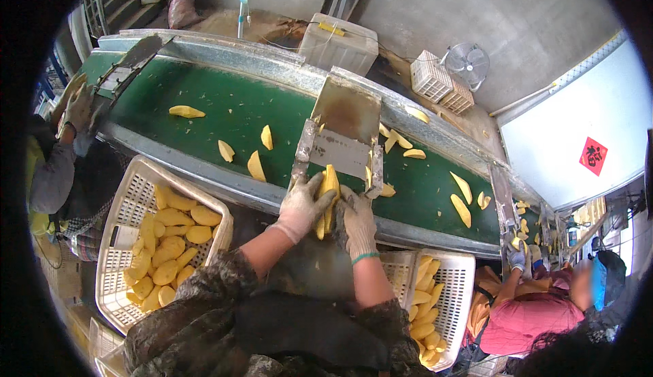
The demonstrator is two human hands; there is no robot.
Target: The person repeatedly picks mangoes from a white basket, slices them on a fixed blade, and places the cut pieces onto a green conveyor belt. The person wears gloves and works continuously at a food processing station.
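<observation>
Between my gloved hands, upright slices of a peeled yellow tuber [329, 185] are pressed together at the near end of a metal cutting frame [341, 148]. My left hand [305, 206] grips them from the left, its thumb lying across their front. From the right, my right hand [358, 221] closes against the same slices; its fingertips are partly hidden and the glove's finger side looks dark. The frame spans a green conveyor belt [224, 106], on which loose yellow wedges [256, 166] lie on both sides of it.
At my left stands a white plastic crate [108, 270] of peeled tubers [168, 249]; another filled crate [461, 295] is at my right. A co-worker's gloved hands [76, 104] are far left. A co-worker in a pink top [530, 318] works at right. A metal rail [189, 165] edges the belt.
</observation>
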